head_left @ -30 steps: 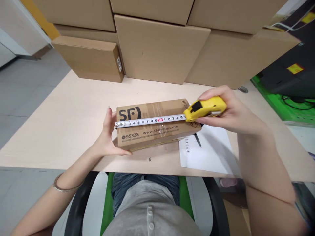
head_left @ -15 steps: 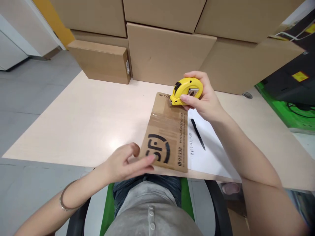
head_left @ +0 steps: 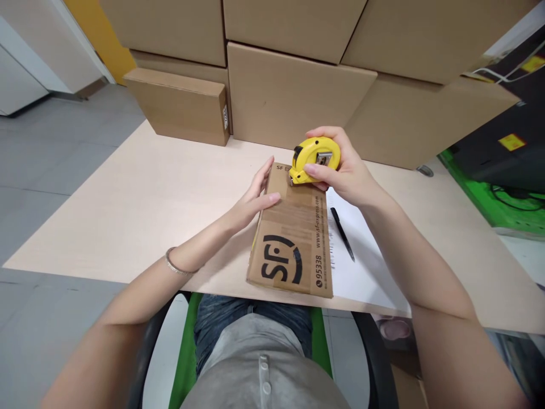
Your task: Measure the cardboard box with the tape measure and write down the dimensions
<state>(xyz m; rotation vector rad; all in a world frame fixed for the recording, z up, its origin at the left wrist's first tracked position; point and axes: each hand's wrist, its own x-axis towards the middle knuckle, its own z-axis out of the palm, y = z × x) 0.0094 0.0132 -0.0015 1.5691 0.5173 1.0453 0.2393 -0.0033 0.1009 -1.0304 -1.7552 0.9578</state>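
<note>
A small brown cardboard box (head_left: 293, 238) printed with black letters lies lengthwise on the pale table (head_left: 140, 199), its near end at the table's front edge. My right hand (head_left: 340, 170) grips a yellow tape measure (head_left: 314, 158) over the box's far end, its tape drawn in. My left hand (head_left: 253, 199) rests flat with fingers stretched out against the box's far left edge.
A white sheet of paper (head_left: 361, 261) with a black pen (head_left: 342, 225) on it lies right of the box. Large cardboard boxes (head_left: 298, 91) are stacked along the table's back. A smaller flat box (head_left: 181, 105) stands at the back left. Green surface at right.
The tape, stretched along the box, has drawn back into its case. The box was turned lengthwise. My left hand moved from the box's near end up to its far left edge.
</note>
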